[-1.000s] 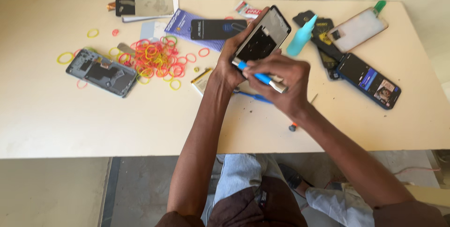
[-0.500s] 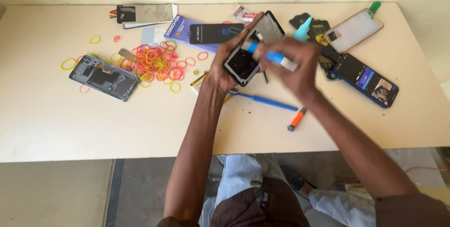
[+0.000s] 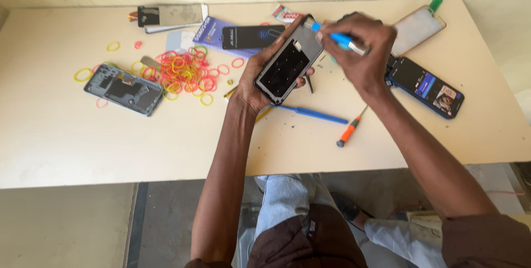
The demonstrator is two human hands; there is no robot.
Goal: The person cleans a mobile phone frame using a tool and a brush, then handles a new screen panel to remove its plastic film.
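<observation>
Fingers, left: your left hand (image 3: 255, 82) is wrapped round a black opened phone body with its back cover off (image 3: 287, 62), holding it tilted above the cream tabletop (image 3: 66, 141).
Fingers, right: your right hand (image 3: 359, 52) pinches a slim blue-handled tool (image 3: 337, 39), its tip at the phone's upper edge.
Arms: both reach forward, the right wrist bent inward.
Nearby: a blue pry tool (image 3: 312, 114) and a small orange-handled screwdriver (image 3: 349, 131) lie just below on the tabletop.

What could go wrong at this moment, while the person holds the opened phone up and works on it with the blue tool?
1. The left hand alone holds the opened phone above the table; a slip might drop it.
2. The right hand presses the blue tool at the phone's top edge; a slip may scratch inner parts.
3. The orange screwdriver lies near the table's front edge and might roll off.
</observation>
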